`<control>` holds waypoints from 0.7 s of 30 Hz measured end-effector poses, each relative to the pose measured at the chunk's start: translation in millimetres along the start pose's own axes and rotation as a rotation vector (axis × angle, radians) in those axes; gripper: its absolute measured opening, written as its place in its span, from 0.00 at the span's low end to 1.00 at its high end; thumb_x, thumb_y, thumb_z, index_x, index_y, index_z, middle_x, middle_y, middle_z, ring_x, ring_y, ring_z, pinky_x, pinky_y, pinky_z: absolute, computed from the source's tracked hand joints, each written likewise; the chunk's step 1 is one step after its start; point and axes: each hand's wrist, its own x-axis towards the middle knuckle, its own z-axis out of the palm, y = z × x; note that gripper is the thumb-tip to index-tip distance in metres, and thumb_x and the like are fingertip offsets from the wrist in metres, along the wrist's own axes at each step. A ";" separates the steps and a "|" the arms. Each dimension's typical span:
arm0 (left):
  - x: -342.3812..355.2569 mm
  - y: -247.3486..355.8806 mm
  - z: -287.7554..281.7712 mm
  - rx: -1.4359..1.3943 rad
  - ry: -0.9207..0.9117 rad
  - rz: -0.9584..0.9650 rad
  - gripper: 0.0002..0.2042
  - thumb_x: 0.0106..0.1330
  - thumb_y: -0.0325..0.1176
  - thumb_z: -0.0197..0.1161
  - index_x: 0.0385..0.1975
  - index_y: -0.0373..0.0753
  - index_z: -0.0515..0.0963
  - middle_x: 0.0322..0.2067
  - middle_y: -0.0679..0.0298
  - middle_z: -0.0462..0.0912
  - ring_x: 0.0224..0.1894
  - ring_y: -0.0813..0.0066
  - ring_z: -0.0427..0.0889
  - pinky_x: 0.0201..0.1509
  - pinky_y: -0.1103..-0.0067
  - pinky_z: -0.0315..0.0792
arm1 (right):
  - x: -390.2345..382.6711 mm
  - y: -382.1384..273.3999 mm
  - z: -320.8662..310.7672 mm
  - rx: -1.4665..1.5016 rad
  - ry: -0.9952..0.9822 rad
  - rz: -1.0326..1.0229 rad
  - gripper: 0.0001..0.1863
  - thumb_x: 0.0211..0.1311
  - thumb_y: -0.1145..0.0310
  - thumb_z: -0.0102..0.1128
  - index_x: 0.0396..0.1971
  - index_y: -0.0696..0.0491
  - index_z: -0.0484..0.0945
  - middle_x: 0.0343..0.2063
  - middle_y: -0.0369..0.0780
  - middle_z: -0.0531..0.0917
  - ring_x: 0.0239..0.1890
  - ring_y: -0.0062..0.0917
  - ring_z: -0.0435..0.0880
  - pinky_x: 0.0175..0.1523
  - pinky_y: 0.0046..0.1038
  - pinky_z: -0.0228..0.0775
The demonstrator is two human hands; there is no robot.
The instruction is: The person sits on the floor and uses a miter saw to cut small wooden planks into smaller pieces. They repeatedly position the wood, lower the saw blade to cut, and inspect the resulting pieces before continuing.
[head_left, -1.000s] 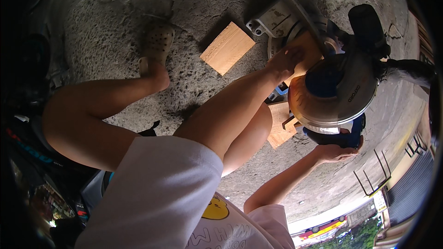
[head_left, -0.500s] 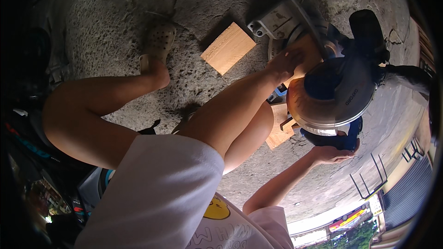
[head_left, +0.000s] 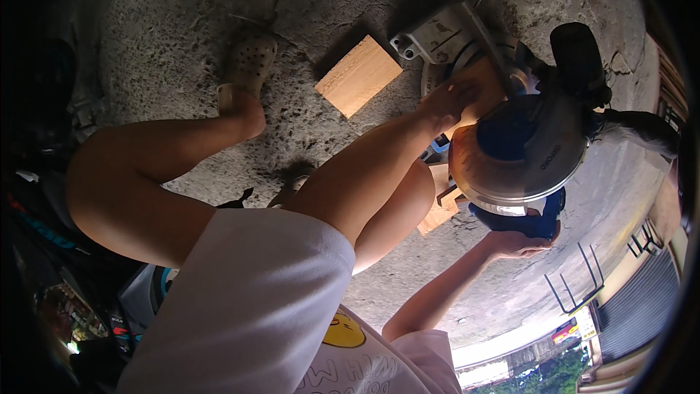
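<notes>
Remaining nearly unchanged: right hand (head_left: 519, 244) grasping the curved blue saw handle (head_left: 536, 225); left hand (head_left: 446, 104), grip indeterminable, on the brown rectangular wooden board (head_left: 489, 89) by the grey metal base (head_left: 443, 35)'s right edge, placement maintained.

Blue saw handle (head_left: 521, 225), tan wood-grained block (head_left: 359, 76)

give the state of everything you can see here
saw, set on the floor; cannot tell if running
left hand, grip resting on the board
right hand, grip on the blue handle
board, lying on the saw base, partly covered
loose wood block, lying apart from the saw
wood pieces, partly hidden behind the knee
beige clog, worn
</notes>
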 end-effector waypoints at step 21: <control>-3.2 0.3 0.3 -0.052 0.060 -0.038 0.31 0.55 0.24 0.58 0.63 0.33 0.64 0.67 0.58 0.61 0.71 0.64 0.56 0.72 0.73 0.54 | -0.1 4.1 -0.5 -0.009 -0.028 -0.019 0.31 0.75 0.46 0.21 0.52 0.56 0.68 0.36 0.43 0.75 0.28 0.22 0.79 0.30 0.18 0.81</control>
